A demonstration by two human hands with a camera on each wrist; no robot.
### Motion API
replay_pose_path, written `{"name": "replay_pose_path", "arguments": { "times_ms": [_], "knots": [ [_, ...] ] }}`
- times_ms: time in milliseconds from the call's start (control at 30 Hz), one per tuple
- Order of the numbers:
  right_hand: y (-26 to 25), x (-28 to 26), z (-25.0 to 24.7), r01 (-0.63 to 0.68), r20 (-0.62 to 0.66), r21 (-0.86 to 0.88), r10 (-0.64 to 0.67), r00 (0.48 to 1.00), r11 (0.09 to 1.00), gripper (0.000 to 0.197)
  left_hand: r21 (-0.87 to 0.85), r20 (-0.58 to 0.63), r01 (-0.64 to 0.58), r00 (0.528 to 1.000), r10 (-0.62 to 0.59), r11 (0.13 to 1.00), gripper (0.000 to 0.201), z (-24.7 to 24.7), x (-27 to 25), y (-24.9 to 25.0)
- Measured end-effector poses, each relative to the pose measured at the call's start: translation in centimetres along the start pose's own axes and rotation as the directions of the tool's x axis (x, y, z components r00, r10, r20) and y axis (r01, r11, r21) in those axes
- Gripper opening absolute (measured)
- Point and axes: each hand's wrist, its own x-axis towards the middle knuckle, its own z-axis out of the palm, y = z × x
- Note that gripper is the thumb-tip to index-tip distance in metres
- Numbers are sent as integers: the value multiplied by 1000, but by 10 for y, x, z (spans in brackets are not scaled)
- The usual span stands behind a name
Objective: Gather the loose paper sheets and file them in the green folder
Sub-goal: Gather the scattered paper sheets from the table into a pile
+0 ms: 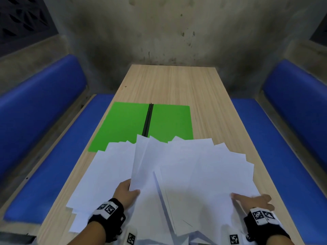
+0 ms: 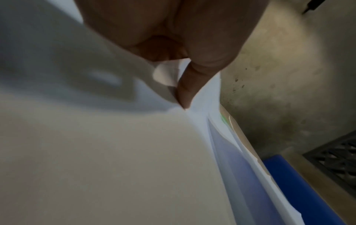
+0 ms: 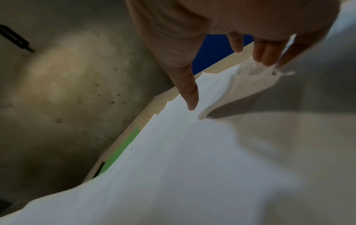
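Note:
The green folder (image 1: 127, 124) lies open and flat in the middle of the table, its black spine clip (image 1: 148, 119) running down the centre. A fan of white paper sheets (image 1: 200, 161) covers the near half of the table and overlaps the folder's near edge. My left hand (image 1: 132, 189) pinches the near corner of a raised sheaf, thumb on top (image 2: 185, 91). My right hand (image 1: 251, 198) lies at the fan's right edge with straight fingers (image 3: 263, 57); its thumb (image 3: 189, 97) touches the top sheet beside a lifted corner. A strip of the folder (image 3: 123, 147) shows past the paper.
The wooden table (image 1: 173, 82) runs away from me to a stained concrete wall (image 1: 159, 29). Blue padded benches stand on the left (image 1: 44, 138) and the right (image 1: 286, 138). Some sheets hang over the table's near left edge (image 1: 76, 223).

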Motion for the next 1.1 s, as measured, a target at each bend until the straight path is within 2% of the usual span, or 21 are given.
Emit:
{"name": "replay_pose_path", "arguments": {
  "times_ms": [67,133,200,300,400,500,567,633,700,733,800,867,933,1000,1100],
  "knots": [
    [-1,7,0,-21,54,54,18,998,998,97,-93,4,0,1000,1,996,20,-1,-3,-2],
    [-3,8,-6,-86,130,106,72,989,991,76,-170,7,21,1000,-20,985,27,-3,-4,-4],
    [-2,6,-12,-32,203,60,20,979,998,36,-203,2,35,999,-35,979,29,-4,-3,-9],
    [-2,1,-7,100,208,19,-102,973,995,12,-244,31,50,999,-44,969,31,-3,-1,-12],
    [-5,-13,5,254,264,0,-245,933,967,16,-240,87,57,996,-37,969,28,2,-3,-11],
    [1,-23,25,236,417,5,-216,883,972,2,-192,91,32,996,-15,981,25,10,-4,-4],
    [7,-26,40,201,487,35,-192,852,979,13,-165,142,25,990,-1,986,18,14,-8,4],
    [12,-25,51,186,515,57,-188,837,981,20,-126,193,20,981,4,992,39,17,-10,14],
    [10,-30,52,186,513,60,-190,837,981,21,16,191,24,981,-26,1000,64,20,-7,26],
    [9,-31,52,184,509,59,-188,840,981,22,107,168,25,985,-43,994,69,23,-4,31],
    [8,-33,51,187,507,60,-191,841,981,26,222,112,19,993,-45,975,58,28,5,39],
    [10,-31,51,190,504,55,-192,842,980,32,240,59,26,997,-41,970,41,34,12,46],
    [12,-28,53,186,511,52,-186,839,981,41,264,21,32,999,-39,964,38,40,18,53],
    [13,-26,54,176,517,60,-181,837,983,48,253,-10,52,999,-51,966,36,46,21,58],
    [13,-23,54,155,514,82,-175,840,985,50,205,-34,63,998,-57,977,18,52,23,62]
  ]
}}
